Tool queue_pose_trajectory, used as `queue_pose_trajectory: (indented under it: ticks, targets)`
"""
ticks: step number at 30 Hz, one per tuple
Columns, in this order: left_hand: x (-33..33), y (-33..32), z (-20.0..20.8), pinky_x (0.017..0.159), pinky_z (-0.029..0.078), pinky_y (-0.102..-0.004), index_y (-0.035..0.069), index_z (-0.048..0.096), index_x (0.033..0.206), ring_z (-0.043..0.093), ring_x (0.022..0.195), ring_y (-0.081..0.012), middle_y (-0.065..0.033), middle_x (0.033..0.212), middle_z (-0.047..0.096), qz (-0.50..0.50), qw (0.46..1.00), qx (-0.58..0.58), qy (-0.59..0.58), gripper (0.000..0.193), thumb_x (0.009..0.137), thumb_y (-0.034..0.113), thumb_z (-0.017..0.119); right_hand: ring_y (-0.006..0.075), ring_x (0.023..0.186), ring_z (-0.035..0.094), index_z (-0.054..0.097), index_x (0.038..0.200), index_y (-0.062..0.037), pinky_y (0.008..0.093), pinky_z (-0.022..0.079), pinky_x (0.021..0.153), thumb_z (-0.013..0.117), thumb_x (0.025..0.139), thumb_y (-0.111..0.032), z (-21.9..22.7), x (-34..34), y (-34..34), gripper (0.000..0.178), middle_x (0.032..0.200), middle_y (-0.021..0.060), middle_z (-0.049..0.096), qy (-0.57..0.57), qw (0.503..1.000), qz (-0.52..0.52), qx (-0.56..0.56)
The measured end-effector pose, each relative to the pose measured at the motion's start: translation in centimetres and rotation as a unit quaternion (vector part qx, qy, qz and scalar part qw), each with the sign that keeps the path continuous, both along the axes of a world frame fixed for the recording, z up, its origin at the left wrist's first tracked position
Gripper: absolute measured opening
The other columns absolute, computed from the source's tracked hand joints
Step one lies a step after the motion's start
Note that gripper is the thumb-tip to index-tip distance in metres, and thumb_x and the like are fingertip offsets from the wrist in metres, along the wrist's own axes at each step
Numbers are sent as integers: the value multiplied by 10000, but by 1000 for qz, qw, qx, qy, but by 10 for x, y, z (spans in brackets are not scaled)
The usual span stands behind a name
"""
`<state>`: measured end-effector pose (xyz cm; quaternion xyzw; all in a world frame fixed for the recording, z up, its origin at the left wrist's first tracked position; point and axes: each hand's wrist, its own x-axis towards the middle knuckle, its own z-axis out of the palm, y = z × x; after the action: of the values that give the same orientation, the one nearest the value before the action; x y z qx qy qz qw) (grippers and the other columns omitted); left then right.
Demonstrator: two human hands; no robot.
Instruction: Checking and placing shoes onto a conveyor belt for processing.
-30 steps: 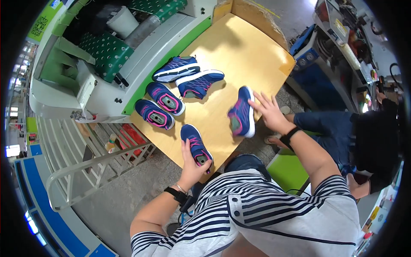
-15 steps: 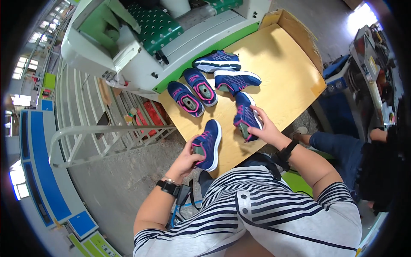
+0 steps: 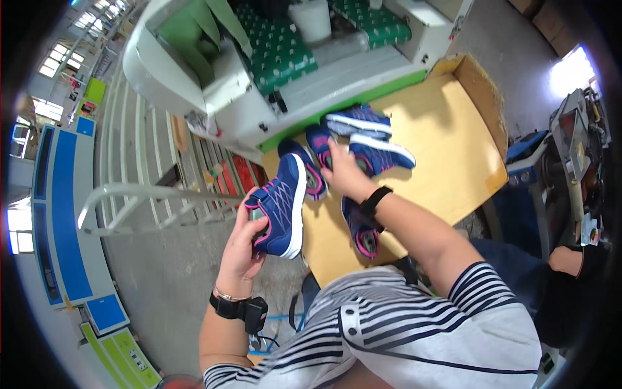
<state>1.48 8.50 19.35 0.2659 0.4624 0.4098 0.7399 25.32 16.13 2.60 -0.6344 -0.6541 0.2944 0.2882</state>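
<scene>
My left hand (image 3: 243, 245) holds a navy sneaker (image 3: 282, 206) with pink trim and a white sole, raised off the near left of the table, thumb inside its opening. Out over the table, my right hand (image 3: 346, 172) has its fingers and thumb on the collar of another sneaker (image 3: 317, 137), partly hidden by the hand. Beside that one stands an upright sneaker (image 3: 315, 183), half covered by the raised shoe. Two more lie on their sides farther back, one sneaker (image 3: 359, 123) behind another sneaker (image 3: 387, 153). Under my right wrist rests a sneaker (image 3: 356, 223), toe hidden.
The wooden tabletop (image 3: 447, 149) has a cardboard border (image 3: 483, 97) at its far right. Behind it stands a white machine (image 3: 227, 97) with a green dotted belt (image 3: 275, 61). A metal rack (image 3: 149, 194) is on the left. Another person's arm (image 3: 567, 261) shows at right.
My right hand has let go of the near sneaker, leaving it on the table, and moved far left to another one. My left hand has lifted its sneaker higher and leftward. The view has shifted.
</scene>
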Motion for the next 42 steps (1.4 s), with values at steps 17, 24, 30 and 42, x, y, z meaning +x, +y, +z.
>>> queue_pose_trajectory:
  ticks: [17,24,30,42]
  targets:
    - [119,420,24,1070,395,-443,-13,216,1509,448,1299,-433,-316,1403,424,199,786,382,444,815,837,125,656,385,1112,613,491,1253,-7,401,474,951,663,853,-82,215,143,284,442,1159,243,634,118,903,-112,398]
    - [85,450,-24,1141,302,-409,-74,259,1473,376,1360,-430,-315,1472,348,45,729,372,573,736,899,220,615,419,1316,456,472,1451,-219,431,401,1107,517,908,-90,158,119,387,561,1523,182,383,-184,970,-88,134]
    - [139,197,22,1138,329,-391,-26,411,1423,397,1382,-352,-226,1484,399,-177,753,530,347,637,914,271,654,204,954,653,658,1145,-2,316,522,844,619,937,-154,186,118,197,261,1069,118,684,144,961,31,236]
    - [147,-82,-180,1172,213,-524,12,73,1535,182,1398,-524,-352,1496,122,-262,836,237,420,1123,694,246,780,333,1041,676,541,1328,-16,380,534,887,770,831,-299,51,66,-39,616,1143,243,665,151,975,77,-144]
